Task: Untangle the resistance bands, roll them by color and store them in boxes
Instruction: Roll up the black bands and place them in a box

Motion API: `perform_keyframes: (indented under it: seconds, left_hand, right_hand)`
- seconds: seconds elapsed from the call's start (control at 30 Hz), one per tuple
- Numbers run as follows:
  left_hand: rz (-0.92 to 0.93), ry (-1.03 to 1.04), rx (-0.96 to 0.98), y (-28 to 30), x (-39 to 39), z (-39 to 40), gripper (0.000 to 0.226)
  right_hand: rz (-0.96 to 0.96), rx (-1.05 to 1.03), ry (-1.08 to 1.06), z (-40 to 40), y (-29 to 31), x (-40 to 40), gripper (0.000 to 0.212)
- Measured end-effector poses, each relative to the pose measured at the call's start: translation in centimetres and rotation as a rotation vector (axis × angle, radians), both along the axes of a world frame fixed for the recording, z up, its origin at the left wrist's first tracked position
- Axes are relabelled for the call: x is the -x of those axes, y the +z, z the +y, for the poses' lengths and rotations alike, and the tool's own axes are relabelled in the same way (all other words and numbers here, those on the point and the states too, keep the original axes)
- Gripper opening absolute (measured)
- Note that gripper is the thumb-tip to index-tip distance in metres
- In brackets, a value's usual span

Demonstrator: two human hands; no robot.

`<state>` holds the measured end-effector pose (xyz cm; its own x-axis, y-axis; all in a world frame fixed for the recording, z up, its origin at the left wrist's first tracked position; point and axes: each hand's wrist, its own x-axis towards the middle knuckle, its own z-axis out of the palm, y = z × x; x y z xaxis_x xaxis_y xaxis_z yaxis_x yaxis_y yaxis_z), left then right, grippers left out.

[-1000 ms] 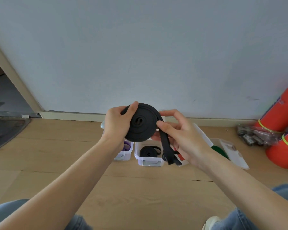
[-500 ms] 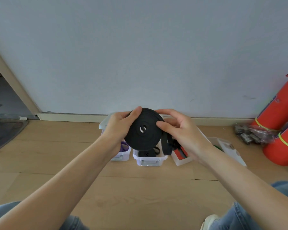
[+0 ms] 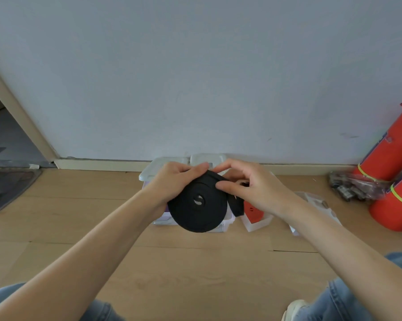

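Observation:
A black resistance band (image 3: 196, 205) is wound into a flat coil with a small hole at its middle. My left hand (image 3: 175, 180) grips the coil's upper left edge, thumb across the top. My right hand (image 3: 248, 188) pinches the band's loose end at the coil's upper right, and a short black tail (image 3: 236, 205) hangs below it. The coil is held above white storage boxes (image 3: 227, 222) on the wooden floor. A box to the right (image 3: 256, 222) holds a red band (image 3: 253, 208). A purple strip shows in the left box, mostly hidden.
Box lids (image 3: 207, 159) lean at the wall's baseboard behind my hands. Another open box and lid (image 3: 315, 200) lie further right. Two red fire extinguishers (image 3: 394, 172) and a bag of small parts (image 3: 350, 187) stand at the right. A grey mat (image 3: 8, 188) lies left.
The coil has tipped and dropped lower in front of the boxes. The hanging tail has shortened as my right hand laid more band onto the coil.

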<state>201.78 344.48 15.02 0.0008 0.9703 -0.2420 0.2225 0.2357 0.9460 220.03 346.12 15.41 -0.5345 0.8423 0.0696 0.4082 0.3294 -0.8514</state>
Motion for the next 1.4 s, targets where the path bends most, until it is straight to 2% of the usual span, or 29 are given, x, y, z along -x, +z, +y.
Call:
perform_keyframes:
  seconds: [0.07,0.17,0.37,0.5,0.6,0.7,0.77,0.93,1.03,1.13,1.23,1.4]
  left_hand:
    - [-0.046,0.062,-0.042,0.3,0.6,0.5,0.031]
    - [-0.036,0.126,-0.083,0.1,1.0,0.9,0.034]
    - [-0.149,0.261,-0.019,-0.6,0.0,1.0,0.033]
    - [-0.128,0.332,-0.003,-1.3,-1.2,1.1,0.036]
    - [-0.020,0.268,-0.072,-1.9,-2.3,1.2,0.036]
    - [0.008,0.138,-0.035,-2.2,-2.7,1.6,0.024]
    - [-0.061,0.130,0.030,-2.0,-2.5,1.9,0.020]
    - [-0.407,0.209,0.142,-1.4,-2.1,2.8,0.037]
    - [-0.516,0.291,0.155,-1.7,-2.9,3.0,0.033]
    - [-0.526,0.393,0.123,-1.9,-3.3,4.3,0.023]
    - [-0.494,0.490,0.071,-3.5,-3.4,6.6,0.023]
    - [-0.481,0.515,0.094,-8.8,-2.8,10.1,0.021]
  right_hand:
    - [-0.057,0.024,0.044,0.5,0.7,-0.7,0.023]
    - [-0.017,0.170,0.085,0.9,0.8,-1.4,0.023]
    - [-0.005,0.175,-0.003,0.7,-0.8,-0.1,0.023]
    - [0.043,0.156,-0.121,0.3,-2.3,0.4,0.029]
    - [0.057,0.163,-0.221,0.0,-3.3,-0.1,0.034]
    - [0.117,0.188,-0.270,0.3,-3.6,-1.0,0.033]
    - [0.154,0.208,-0.285,0.6,-3.5,-1.5,0.030]
    - [0.384,0.299,-0.291,1.5,-2.5,-2.1,0.017]
    - [0.373,0.290,-0.305,2.0,-2.3,-1.5,0.018]
    - [0.396,0.304,-0.303,2.8,-2.8,-0.3,0.016]
    - [0.419,0.318,-0.301,4.4,-3.8,0.7,0.017]
    - [0.280,0.392,-0.346,8.8,-7.4,2.0,0.031]
